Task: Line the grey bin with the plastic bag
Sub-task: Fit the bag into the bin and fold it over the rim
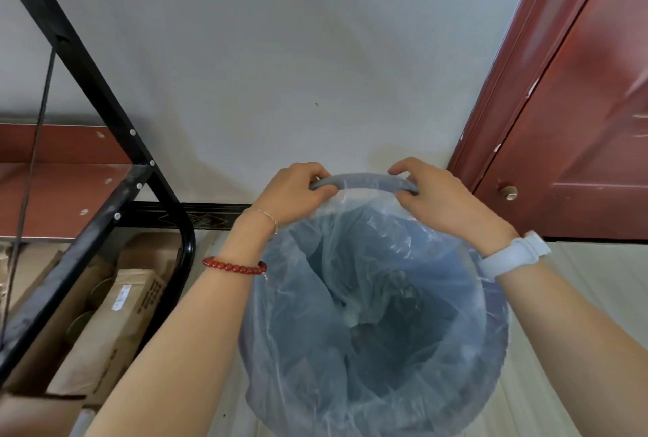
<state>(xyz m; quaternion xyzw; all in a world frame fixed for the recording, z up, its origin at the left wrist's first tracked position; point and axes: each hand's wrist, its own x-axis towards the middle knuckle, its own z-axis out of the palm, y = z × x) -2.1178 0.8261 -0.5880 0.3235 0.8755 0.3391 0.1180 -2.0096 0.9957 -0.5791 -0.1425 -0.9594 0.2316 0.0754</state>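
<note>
Both forearms are seen entering from the bottom edge, cut off below the elbows. Between them the grey bin (pixel 364 181) is seen from above, its near rim cut off by the bottom edge. It is draped almost all round by the clear plastic bag (pixel 378 313), which hangs crumpled down the inside; the bottom of the bin is blurred by the film and cannot be made out. Only the far arc of the rim is left bare.

A red bead bracelet (pixel 234 266) and a thin chain (pixel 263 215) are worn on the left wrist, and a pale blue watch (pixel 512 254) on the right. At the far rim the left hand (pixel 292 192) is closed around the bare edge, fingers curled over the top and thumb under. The right hand (pixel 438 196) is closed likewise on the rim, with the bag's edge pinched under the thumb. How much film is held by the left hand cannot be told.

To the left a black metal rack (pixel 91 92) is cut off by the frame, with brown paper sacks (pixel 115 317) partly hidden beneath it. Beyond the bin a white wall (pixel 298 50) is seen, and to the right a dark red door (pixel 578 138) with a small knob (pixel 508 192).
</note>
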